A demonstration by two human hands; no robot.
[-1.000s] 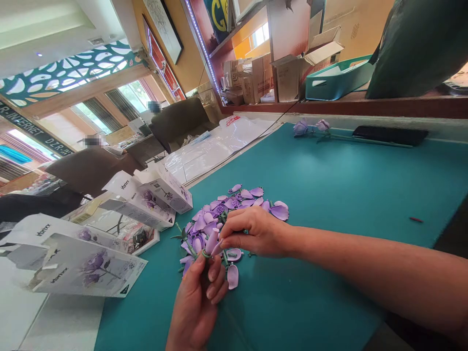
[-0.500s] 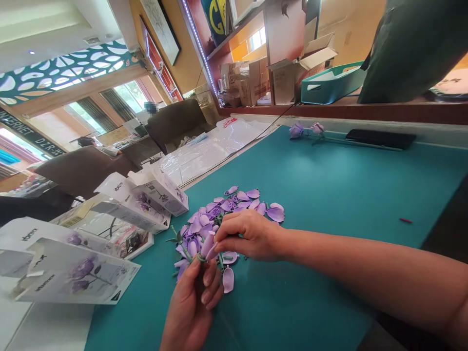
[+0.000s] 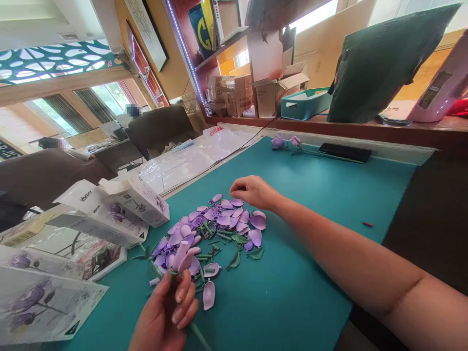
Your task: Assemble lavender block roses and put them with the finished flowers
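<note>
My left hand is closed around the green stem of a partly built purple toy rose, held upright with several petals round its head. Part of the stem shows below my fingers. My right hand is over the far edge of a pile of loose purple petals, its fingers curled together close to a petal. Whatever may be between those fingertips is hidden. Green stem pieces and leaves lie among the petals, and a single pale petal rests near my left hand.
Opened white flower boxes stand on the left. Two finished purple roses and a black phone-like object lie at the back of the green mat. A small red piece is on the right. Behind is a shelf with cartons.
My right hand has left the rose head and moved away to the far side of the petal pile. The rose stays in my left hand. The camera view has shifted to the right.
</note>
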